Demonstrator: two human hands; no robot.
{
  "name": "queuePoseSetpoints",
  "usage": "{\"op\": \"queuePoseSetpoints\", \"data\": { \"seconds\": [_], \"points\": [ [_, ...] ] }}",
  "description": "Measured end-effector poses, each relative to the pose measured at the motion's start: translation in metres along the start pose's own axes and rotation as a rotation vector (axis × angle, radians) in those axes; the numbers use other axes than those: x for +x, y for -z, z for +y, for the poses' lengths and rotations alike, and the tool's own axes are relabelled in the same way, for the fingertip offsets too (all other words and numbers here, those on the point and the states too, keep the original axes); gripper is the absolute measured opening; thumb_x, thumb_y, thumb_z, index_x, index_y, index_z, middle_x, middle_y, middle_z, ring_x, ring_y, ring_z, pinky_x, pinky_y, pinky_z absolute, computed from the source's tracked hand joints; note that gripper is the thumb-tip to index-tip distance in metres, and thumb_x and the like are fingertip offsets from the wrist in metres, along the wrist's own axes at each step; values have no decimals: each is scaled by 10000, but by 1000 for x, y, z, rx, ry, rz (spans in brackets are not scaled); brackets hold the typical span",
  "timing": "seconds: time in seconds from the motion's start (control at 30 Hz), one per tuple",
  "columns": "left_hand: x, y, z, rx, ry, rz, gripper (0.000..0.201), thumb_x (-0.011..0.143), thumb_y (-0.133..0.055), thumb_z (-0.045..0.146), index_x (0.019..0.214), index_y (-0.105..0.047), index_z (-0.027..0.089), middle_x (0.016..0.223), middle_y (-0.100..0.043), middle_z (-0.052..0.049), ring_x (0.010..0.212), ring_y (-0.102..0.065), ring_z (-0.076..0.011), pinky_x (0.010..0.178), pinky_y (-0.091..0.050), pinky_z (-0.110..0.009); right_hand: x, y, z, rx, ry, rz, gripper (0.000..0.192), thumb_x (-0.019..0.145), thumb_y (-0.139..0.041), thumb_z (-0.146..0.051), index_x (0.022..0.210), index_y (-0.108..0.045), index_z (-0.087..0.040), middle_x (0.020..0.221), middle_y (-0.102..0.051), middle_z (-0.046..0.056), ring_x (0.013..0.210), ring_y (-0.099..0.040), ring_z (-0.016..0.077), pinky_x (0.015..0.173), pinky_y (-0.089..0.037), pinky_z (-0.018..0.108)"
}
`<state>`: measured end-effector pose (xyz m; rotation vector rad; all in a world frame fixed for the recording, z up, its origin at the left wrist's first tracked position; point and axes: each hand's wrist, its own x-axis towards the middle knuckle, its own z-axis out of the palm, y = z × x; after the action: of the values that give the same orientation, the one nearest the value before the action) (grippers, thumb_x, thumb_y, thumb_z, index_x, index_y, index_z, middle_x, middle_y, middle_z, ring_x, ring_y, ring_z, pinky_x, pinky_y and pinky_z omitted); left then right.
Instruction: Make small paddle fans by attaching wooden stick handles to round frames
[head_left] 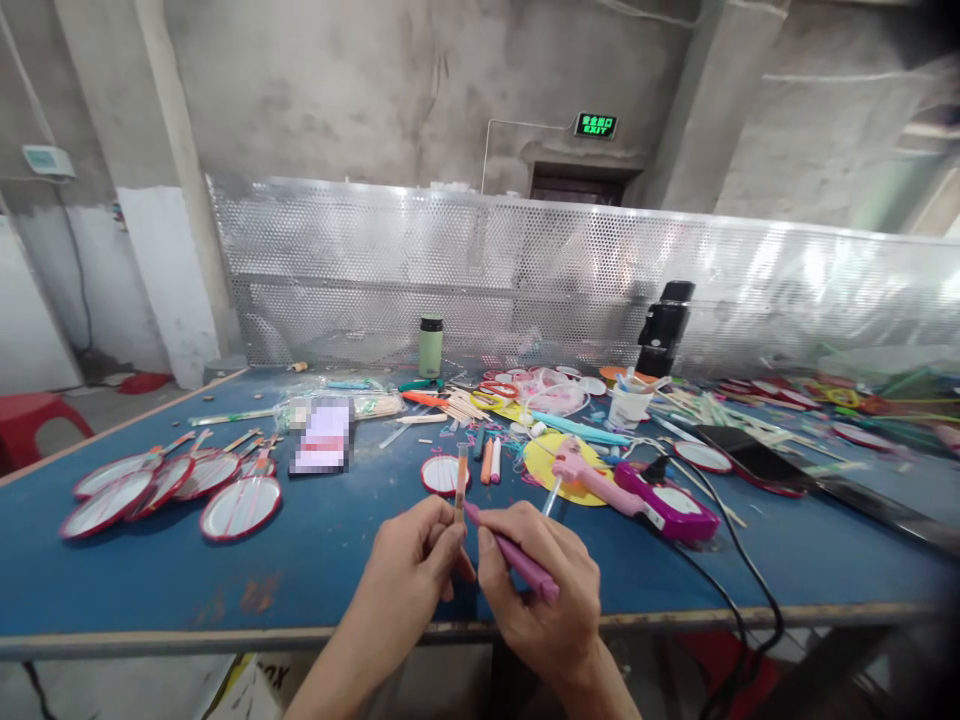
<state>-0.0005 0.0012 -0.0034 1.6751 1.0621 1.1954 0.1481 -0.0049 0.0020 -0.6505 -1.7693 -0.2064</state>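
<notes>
Near the table's front edge, my left hand (pixel 422 548) pinches a narrow flat stick (pixel 461 470) upright, its upper part pale and its middle orange-brown. My right hand (pixel 541 580) grips a purple marker pen (pixel 527 568), its tip at or close to the stick's side; whether they touch, I cannot tell. Just beyond my hands lies a white disc with a red rim (pixel 442 474). Beside it are an orange marker (pixel 486 462), a white-and-pink marker (pixel 496 462) and a dark teal marker (pixel 479 444). To the right a pink-and-purple glue gun (pixel 600 490) rests partly on a yellow disc (pixel 551 455).
Several red-rimmed discs on sticks (pixel 109 503) lie at the left, near a phone (pixel 322 437). Behind stand a green bottle (pixel 430 348), a black bottle (pixel 664 328) and a white cup (pixel 628 408). A black cable (pixel 750 570) hangs over the front edge at right.
</notes>
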Motion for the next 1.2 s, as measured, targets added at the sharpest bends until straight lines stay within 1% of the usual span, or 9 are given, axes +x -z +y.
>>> {"op": "queuePoseSetpoints", "data": {
  "seconds": [0.13, 0.3, 0.43, 0.6, 0.83, 1.2],
  "points": [
    [-1, 0, 0, -1, 2, -1, 304, 938, -503, 393, 712, -529, 191, 570, -614, 28, 481, -502, -102, 503, -350, -204, 0, 1, 0, -15, -9, -1, 141, 867, -567, -98, 935, -657, -183, 716, -675, 19, 601, -608, 134, 596, -483, 259],
    [0, -2, -4, -15, 16, -7, 311, 939, -495, 416, 733, -548, 189, 588, -638, 15, 476, -505, -106, 494, -360, -207, 0, 3, -2, -3, 6, 64, 173, 852, -574, -72, 948, -657, -190, 751, -703, 22, 618, -629, 135, 610, -503, 255],
    [1, -3, -4, -25, 36, -4, 316, 933, -497, 430, 732, -540, 190, 588, -640, 13, 468, -504, -108, 485, -363, -210, 0, 3, -3, -6, -1, 66, 168, 850, -575, -72, 930, -662, -191, 741, -704, 16, 610, -634, 132, 607, -507, 247],
    [1, -5, -4, -13, 29, 2, 320, 925, -499, 442, 725, -537, 194, 591, -641, 11, 473, -509, -112, 492, -374, -213, 0, 3, -1, -16, 10, 67, 160, 851, -576, -84, 930, -665, -191, 732, -700, 14, 630, -649, 136, 623, -513, 247],
    [2, -6, -4, -15, 44, 6, 317, 892, -516, 456, 717, -539, 193, 561, -647, 4, 425, -491, -108, 458, -348, -207, 3, 3, -4, -5, 2, 133, 155, 845, -569, -82, 879, -659, -204, 687, -695, -9, 563, -624, 114, 579, -504, 223],
    [0, -5, -2, -3, 32, 2, 299, 906, -510, 436, 733, -544, 195, 559, -640, 8, 451, -494, -115, 481, -352, -214, 1, 4, -3, -10, -37, 90, 130, 860, -573, -108, 861, -660, -204, 688, -691, -10, 579, -628, 113, 589, -492, 225]
  ]
}}
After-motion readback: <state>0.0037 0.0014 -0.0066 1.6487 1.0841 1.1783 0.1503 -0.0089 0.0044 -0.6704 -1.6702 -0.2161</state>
